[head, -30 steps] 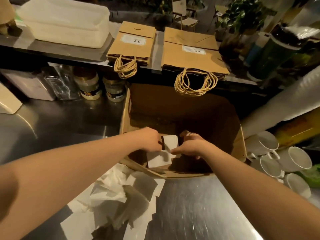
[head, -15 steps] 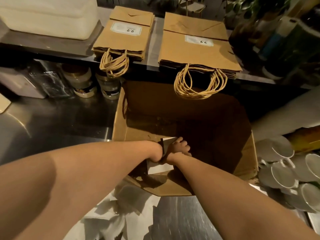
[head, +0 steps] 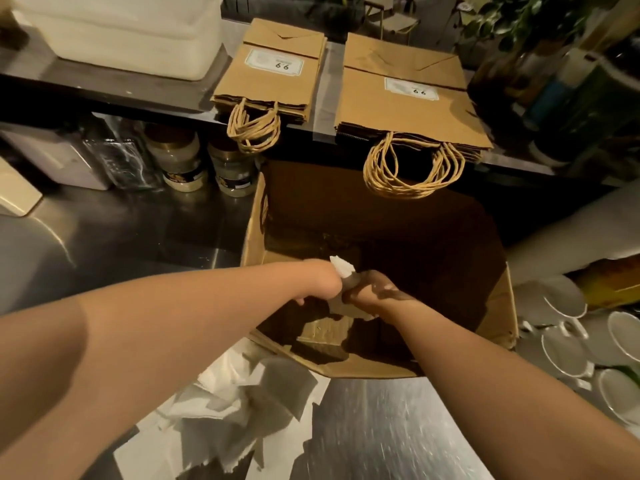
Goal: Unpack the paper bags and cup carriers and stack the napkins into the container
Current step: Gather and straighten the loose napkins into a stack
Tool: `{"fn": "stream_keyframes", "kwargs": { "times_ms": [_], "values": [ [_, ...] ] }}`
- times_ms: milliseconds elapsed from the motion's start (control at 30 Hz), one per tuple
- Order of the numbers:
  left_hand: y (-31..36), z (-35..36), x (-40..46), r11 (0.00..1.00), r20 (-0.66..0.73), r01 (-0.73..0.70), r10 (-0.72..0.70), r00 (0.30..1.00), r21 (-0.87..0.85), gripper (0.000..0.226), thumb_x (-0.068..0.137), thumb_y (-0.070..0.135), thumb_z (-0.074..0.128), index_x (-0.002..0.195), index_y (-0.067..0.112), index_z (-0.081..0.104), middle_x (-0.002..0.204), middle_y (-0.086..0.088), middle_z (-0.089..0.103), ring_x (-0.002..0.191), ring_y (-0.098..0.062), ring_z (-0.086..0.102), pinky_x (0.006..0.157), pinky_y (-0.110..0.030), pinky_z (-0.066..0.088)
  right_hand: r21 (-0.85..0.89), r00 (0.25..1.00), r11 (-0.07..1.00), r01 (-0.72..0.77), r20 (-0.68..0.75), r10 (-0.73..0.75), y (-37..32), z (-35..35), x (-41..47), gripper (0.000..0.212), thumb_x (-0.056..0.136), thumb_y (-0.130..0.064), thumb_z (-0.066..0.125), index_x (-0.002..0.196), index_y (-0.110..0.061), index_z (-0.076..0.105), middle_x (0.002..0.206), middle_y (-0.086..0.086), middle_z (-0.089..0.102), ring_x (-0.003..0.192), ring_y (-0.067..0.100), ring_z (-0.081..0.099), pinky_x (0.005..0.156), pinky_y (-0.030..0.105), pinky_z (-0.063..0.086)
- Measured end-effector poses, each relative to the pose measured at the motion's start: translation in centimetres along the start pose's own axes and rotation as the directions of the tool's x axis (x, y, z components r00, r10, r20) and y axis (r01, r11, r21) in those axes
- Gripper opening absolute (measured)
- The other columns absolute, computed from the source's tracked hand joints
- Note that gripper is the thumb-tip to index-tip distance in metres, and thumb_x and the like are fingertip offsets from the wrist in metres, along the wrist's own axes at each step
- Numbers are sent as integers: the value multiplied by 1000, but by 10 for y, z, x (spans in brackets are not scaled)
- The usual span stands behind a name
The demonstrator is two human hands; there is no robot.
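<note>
Both hands, left point(head: 320, 284) and right point(head: 372, 292), closed around white napkins point(head: 343, 271) inside an open cardboard box point(head: 498, 306) at frame centre; loose napkins point(head: 242, 410) lower left, paper bags point(head: 408, 98) along top.

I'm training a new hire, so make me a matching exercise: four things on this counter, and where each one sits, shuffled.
Things:
1. paper bags
2. white mugs
3. loose napkins
4. jars

Places:
A. under the shelf, left of the cardboard box
B. flat on the upper shelf
C. right of the box
D. on the counter in front of the box

Pairs: 1-B, 2-C, 3-D, 4-A
</note>
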State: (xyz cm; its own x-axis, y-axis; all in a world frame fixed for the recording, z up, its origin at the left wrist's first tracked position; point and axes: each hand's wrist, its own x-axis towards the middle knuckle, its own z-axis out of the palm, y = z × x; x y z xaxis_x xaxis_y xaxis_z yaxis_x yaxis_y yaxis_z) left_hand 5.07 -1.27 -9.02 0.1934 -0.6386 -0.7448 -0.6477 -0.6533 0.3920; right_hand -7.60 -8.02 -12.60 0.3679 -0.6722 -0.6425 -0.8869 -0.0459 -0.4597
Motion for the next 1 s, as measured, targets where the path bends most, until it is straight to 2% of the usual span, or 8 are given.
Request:
{"fn": "stream_keyframes", "kwargs": {
  "times_ms": [67, 200, 400, 533, 633, 800, 900, 1000],
  "values": [
    [0, -9, -16, 995, -73, -74, 69, 995, -62, 36, 103, 31, 54, 136, 15, 56, 114, -10, 67, 95, -24, 69, 81, -33, 61, 173, 999, 984, 33, -36, -27, -5, -9, -24, 20, 93, -22, 71, 109, -22, 58, 109, 4, 58, 91, 18, 61, 67, 28, 57],
    [-11, -22, -72, 957, -204, -265, 238, 950, -118, 26, 103, 42, 51, 107, 21, 66, 95, -7, 72, 79, -20, 69, 72, -33, 58, 373, 987, 914, 159, -65, -145, -16, -10, -77, 52, 85, -41, 78, 126, -17, 55, 109, 4, 64, 93, 18, 67, 64, 27, 59],
    [-65, -26, -159, 694, -391, -519, 355, 849, -498, 18, 102, 32, 59, 100, 20, 73, 81, 4, 71, 67, -12, 58, 65, -25, 47, 421, 913, 822, 384, -43, -405, -48, 8, -156, 23, 90, -31, 74, 109, -27, 61, 97, 2, 66, 77, 17, 65, 64, 32, 59],
    [-115, -14, -180, 503, -658, -685, 268, 704, -528, 26, 103, 25, 57, 89, 8, 71, 70, -1, 61, 62, -10, 51, 58, -19, 42, 362, 848, 792, 493, 4, -529, -69, 27, -190, 27, 89, -28, 77, 111, -30, 62, 90, -12, 71, 76, 6, 68, 60, 21, 52],
    [-150, 0, -184, 426, -757, -720, 114, 643, -548, 27, 100, 27, 55, 83, 13, 70, 69, -2, 57, 61, -8, 50, 55, -20, 40, 255, 846, 828, 500, 62, -529, -77, 43, -203, 40, 85, -30, 81, 117, -31, 58, 104, -1, 71, 87, 21, 72, 66, 36, 62],
    [-197, 24, -172, 437, -750, -668, -23, 661, -602, 28, 85, 52, 56, 90, 29, 71, 81, 6, 66, 78, -12, 57, 71, -28, 48, -43, 861, 870, 492, 174, -478, -78, 76, -206, 41, 82, -27, 82, 117, -30, 60, 111, -8, 68, 100, 12, 67, 86, 36, 62],
    [-215, 42, -154, 659, -677, -536, 54, 734, -528, 27, 96, 52, 57, 114, 35, 68, 108, 15, 66, 106, -7, 60, 92, -28, 48, -311, 918, 863, 397, 122, -378, -70, 100, -198, 47, 81, -30, 82, 122, -29, 60, 115, -6, 67, 102, 14, 65, 91, 36, 59],
    [-225, 64, -135, 861, -550, -378, 143, 823, -340, 64, 83, 77, 46, 136, 42, 58, 139, 6, 53, 132, -19, 48, 109, -35, 40, -547, 942, 803, 236, -75, -328, -55, 123, -199, 52, 84, -46, 76, 126, -26, 50, 117, -3, 64, 100, 19, 64, 82, 35, 59]
  ]
}}
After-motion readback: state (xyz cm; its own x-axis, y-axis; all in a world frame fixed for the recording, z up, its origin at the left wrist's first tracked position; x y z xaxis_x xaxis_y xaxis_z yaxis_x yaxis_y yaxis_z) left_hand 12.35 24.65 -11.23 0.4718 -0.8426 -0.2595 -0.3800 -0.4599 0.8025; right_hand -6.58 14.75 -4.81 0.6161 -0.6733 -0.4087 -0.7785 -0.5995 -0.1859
